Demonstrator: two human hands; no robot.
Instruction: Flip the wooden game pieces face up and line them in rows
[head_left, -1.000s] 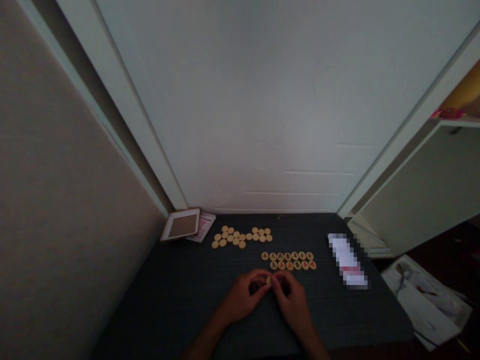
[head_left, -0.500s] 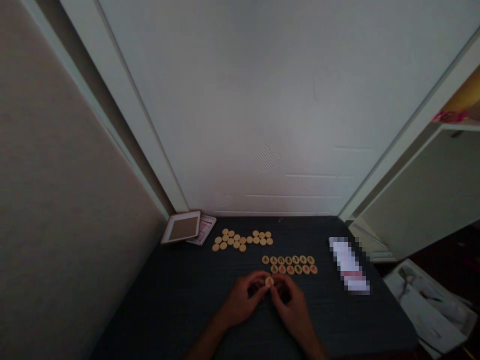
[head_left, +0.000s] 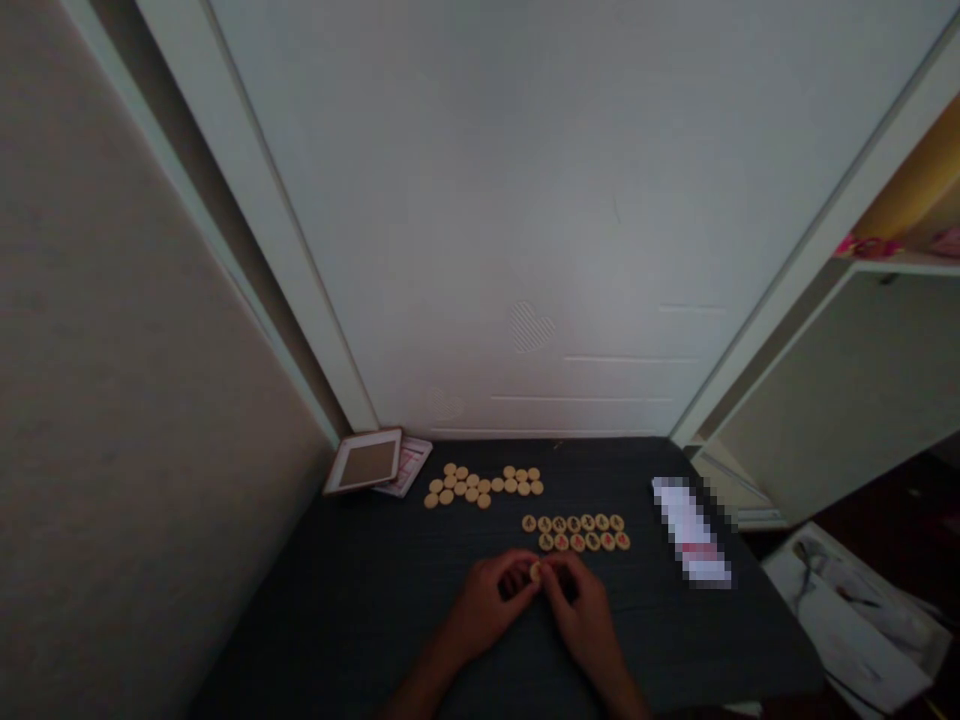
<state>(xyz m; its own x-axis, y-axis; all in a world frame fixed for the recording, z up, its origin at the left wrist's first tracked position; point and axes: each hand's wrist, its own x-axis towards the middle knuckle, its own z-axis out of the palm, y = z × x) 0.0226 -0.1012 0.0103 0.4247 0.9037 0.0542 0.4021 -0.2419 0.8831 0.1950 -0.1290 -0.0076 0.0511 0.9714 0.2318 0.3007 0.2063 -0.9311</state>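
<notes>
With thumbs and fingertips, my left hand (head_left: 484,602) and right hand (head_left: 586,608) pinch one disc (head_left: 535,572) between them, on the near side of two rows of marked discs (head_left: 574,524). Farther back on the dark table (head_left: 360,590), the plain discs (head_left: 460,488) lie in a loose cluster, right of a white-bordered panel (head_left: 366,464).

On the desk (head_left: 360,590), left of lower centre in the frame, a flat board (head_left: 367,465) partly over a sheet (head_left: 412,463). To the right, a cluster of discs (head_left: 484,487). Nearer and further right, two rows of discs (head_left: 574,524). In front of these rows, a single disc (head_left: 535,571) between left hand (head_left: 484,598) and right hand (head_left: 583,598). At lower right, a blurred item (head_left: 690,528); beyond the desk's edge, a box (head_left: 855,625). Behind the desk, a panel (head_left: 450,220).
</notes>
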